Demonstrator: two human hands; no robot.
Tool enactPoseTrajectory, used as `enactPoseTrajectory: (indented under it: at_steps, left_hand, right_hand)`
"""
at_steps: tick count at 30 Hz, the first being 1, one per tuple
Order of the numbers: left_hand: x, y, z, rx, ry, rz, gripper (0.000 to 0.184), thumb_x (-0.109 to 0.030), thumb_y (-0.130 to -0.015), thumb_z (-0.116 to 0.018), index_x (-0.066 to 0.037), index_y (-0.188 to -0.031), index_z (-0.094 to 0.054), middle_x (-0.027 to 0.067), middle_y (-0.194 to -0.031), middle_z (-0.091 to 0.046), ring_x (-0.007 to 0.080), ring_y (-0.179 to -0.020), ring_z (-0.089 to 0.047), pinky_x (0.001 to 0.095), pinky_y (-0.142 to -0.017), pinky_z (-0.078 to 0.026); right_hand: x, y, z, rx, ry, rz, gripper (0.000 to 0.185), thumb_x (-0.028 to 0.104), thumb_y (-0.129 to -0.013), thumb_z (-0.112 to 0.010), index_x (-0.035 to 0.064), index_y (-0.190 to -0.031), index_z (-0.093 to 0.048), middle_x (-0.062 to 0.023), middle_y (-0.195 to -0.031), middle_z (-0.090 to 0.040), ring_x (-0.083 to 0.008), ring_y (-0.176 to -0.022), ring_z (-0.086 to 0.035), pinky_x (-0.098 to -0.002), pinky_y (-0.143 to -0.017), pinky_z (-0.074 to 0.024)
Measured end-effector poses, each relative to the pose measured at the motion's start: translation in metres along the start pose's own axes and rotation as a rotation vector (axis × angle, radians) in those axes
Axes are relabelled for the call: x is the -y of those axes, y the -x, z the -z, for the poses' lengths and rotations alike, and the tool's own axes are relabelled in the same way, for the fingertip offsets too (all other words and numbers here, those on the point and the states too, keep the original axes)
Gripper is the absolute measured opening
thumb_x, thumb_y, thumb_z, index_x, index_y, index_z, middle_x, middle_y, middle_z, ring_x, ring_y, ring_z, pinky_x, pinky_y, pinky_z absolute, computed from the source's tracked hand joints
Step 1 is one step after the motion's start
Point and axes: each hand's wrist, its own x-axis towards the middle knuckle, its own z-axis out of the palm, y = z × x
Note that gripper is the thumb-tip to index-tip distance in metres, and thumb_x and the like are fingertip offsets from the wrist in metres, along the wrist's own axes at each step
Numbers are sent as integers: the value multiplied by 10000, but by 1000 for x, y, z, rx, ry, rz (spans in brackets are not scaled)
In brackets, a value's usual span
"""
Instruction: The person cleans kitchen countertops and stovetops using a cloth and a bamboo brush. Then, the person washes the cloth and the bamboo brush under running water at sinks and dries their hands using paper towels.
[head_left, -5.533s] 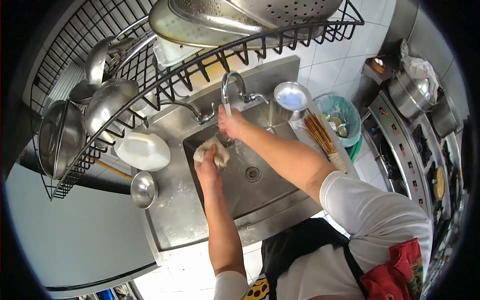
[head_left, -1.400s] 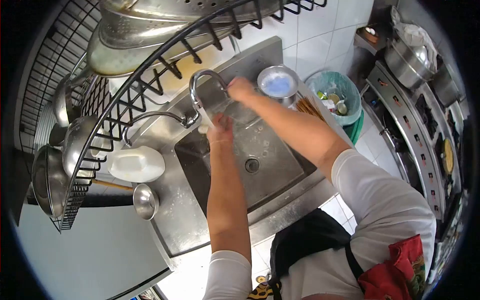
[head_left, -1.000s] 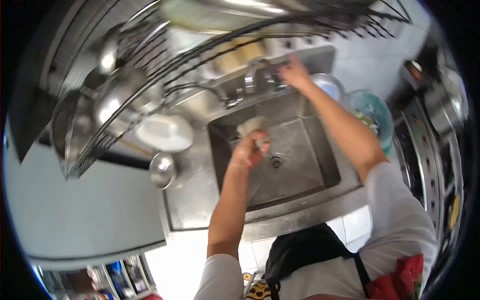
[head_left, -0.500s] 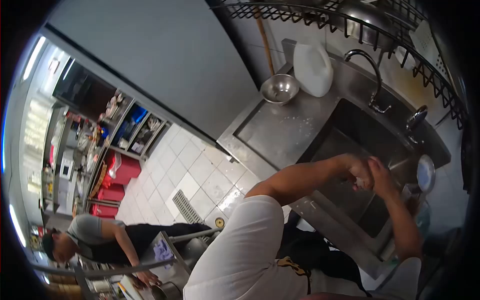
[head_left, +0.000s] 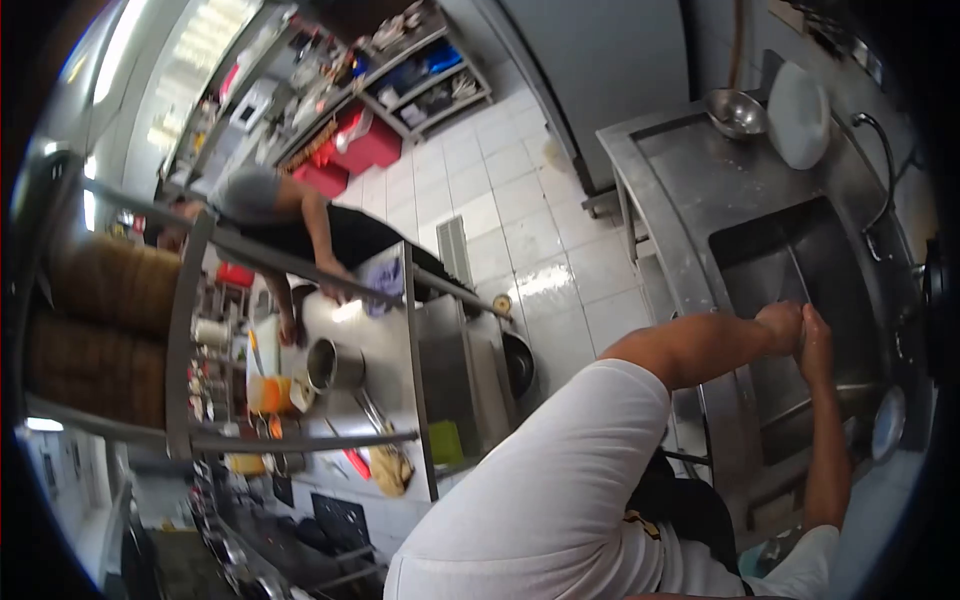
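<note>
Above the basin of the steel sink [head_left: 775, 395], my left hand [head_left: 780, 324] and my right hand [head_left: 815, 340] are pressed against each other. The fingers of both look curled and closed. Whatever may be between the palms is hidden. A curved tap [head_left: 885, 175] rises from the far side of the sink, beyond my hands. To the right of my right forearm is a round, pale bluish dish-like thing [head_left: 888, 425].
A metal bowl [head_left: 737, 113] and a white plastic jug [head_left: 799, 115] stand on the drainboard. To the left, a co-worker [head_left: 275, 205] leans over a steel table [head_left: 385, 345] holding a pot [head_left: 335, 366], tongs and a cloth [head_left: 384, 285]. A large grey cabinet [head_left: 610, 60] stands behind.
The view has swung left, so more of the steel table and the co-worker shows. My hands stay together over the sink, their fingers shifted against each other.
</note>
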Motion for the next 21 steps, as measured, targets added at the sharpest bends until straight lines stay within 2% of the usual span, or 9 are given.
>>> enactPoseTrajectory:
  at_steps: [2, 6, 9, 11, 14, 16, 19, 20, 21]
  left_hand:
    - [-3, 10, -2, -4, 65, 10, 548, -111, -667, -756, 5, -1172, -579, 188, -1104, -664, 330, -1066, -646, 397, -910, -527]
    - [-10, 43, 4, -81, 154, 4, 572, -116, -636, -782, 9, -1143, -549, 188, -1066, -668, 359, -1032, -651, 418, -891, -528]
    - [3, 95, -3, -351, 413, 71, 581, -89, -622, -779, 4, -1128, -507, 212, -1028, -661, 399, -1000, -644, 439, -870, -521]
    - [25, 151, -9, -599, 505, 130, 600, -65, -612, -775, -4, -1120, -462, 244, -999, -650, 439, -987, -626, 450, -854, -512]
    - [58, 303, 9, -718, 615, 167, 690, -79, -661, -747, 5, -1259, -415, 254, -1066, -629, 450, -1044, -594, 455, -899, -489]
    - [75, 427, 0, -839, 562, 160, 732, -92, -690, -733, -19, -1332, -388, 245, -1142, -608, 447, -1080, -579, 456, -932, -473]
    - [68, 623, -10, -848, 243, 299, 826, -133, -683, -768, -38, -1392, -354, 242, -1262, -544, 420, -1176, -539, 431, -988, -447]
    - [58, 684, -38, -1010, 621, 697, 837, -167, -666, -800, -55, -1370, -361, 239, -1250, -552, 424, -1176, -538, 442, -981, -448]
    - [53, 731, -58, -1213, 443, 694, 867, -204, -651, -835, -54, -1351, -347, 236, -1213, -579, 430, -1129, -574, 455, -949, -467]
  right_hand:
    - [2, 10, -3, -39, -54, -77, 322, 253, -957, -512, -15, -1121, -583, -151, -991, -655, -216, -938, -624, -367, -808, -462]
    - [-3, 22, 11, 102, 421, 205, 507, 103, -871, -614, 47, -1349, -455, -149, -1152, -623, -261, -1053, -598, -392, -878, -453]
    - [43, 62, 9, 34, 365, 329, 674, 85, -846, -654, 82, -1451, -357, -125, -1249, -581, -270, -1123, -561, -407, -935, -439]
    - [7, 54, 30, -99, 460, 292, 698, 143, -871, -667, 105, -1480, -328, -103, -1284, -556, -242, -1147, -540, -396, -970, -429]
    - [107, 109, -58, 145, -100, -109, 634, 215, -906, -669, 108, -1456, -373, -94, -1270, -566, -182, -1085, -569, -345, -950, -443]
    - [150, 156, -154, 497, -175, 0, 575, 280, -923, -664, 108, -1417, -425, -81, -1253, -572, -141, -1026, -587, -302, -916, -458]
    - [192, 254, -303, 1135, -225, 142, 514, 221, -931, -640, 84, -1386, -444, -98, -1253, -561, -158, -993, -608, -297, -870, -482]
    - [208, 297, -348, 1349, -236, 116, 522, 191, -934, -630, 80, -1399, -421, -107, -1268, -548, -157, -996, -608, -292, -866, -485]
    - [224, 344, -389, 1461, -235, 87, 542, 161, -935, -616, 67, -1416, -384, -119, -1294, -528, -163, -1011, -606, -297, -869, -489]
